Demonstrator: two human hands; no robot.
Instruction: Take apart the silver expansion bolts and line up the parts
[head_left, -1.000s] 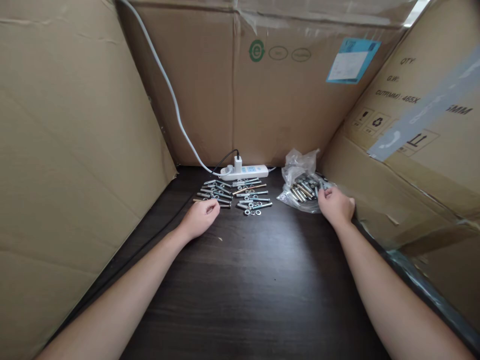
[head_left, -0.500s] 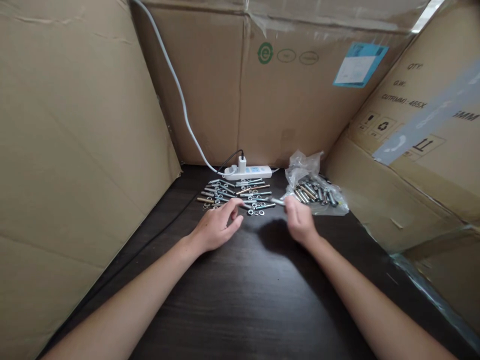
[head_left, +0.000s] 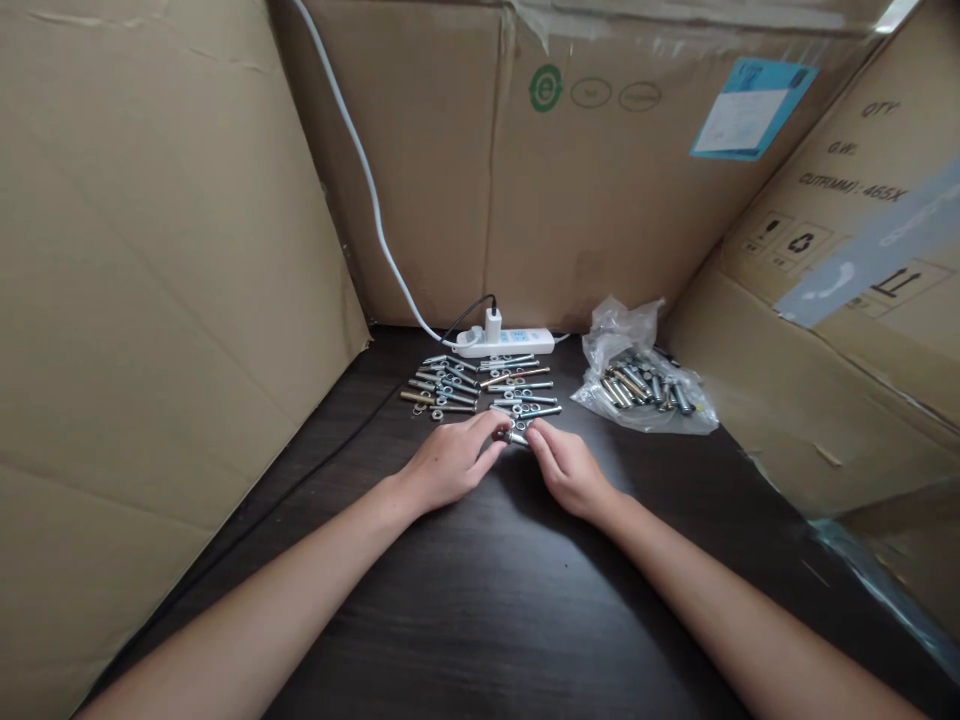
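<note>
In the head view a short silvery metal bolt (head_left: 516, 437) lies between my two hands, just above the dark table. My right hand (head_left: 571, 468) grips its right end, with fingers curled and thumb on top. At the other end, the thumb and forefinger of my left hand (head_left: 448, 462) close around the bolt's tip; the exact contact is partly hidden. Beyond the hands, long bolts (head_left: 540, 411) with nuts and washers lie in two columns of rows. A loose nut (head_left: 438, 415) rests by the left column.
A clear plastic bag (head_left: 592, 395) of thick metal bolts (head_left: 645, 385) lies at the right. Behind the rows is a white power strip (head_left: 525, 342) with a plug and cables. A black cable (head_left: 330, 455) crosses the left side. Cardboard boxes (head_left: 420, 180) wall in the table.
My right hand has moved left with the bolt, bringing it to my left hand, whose fingers have closed on its end. The view has shifted slightly.
</note>
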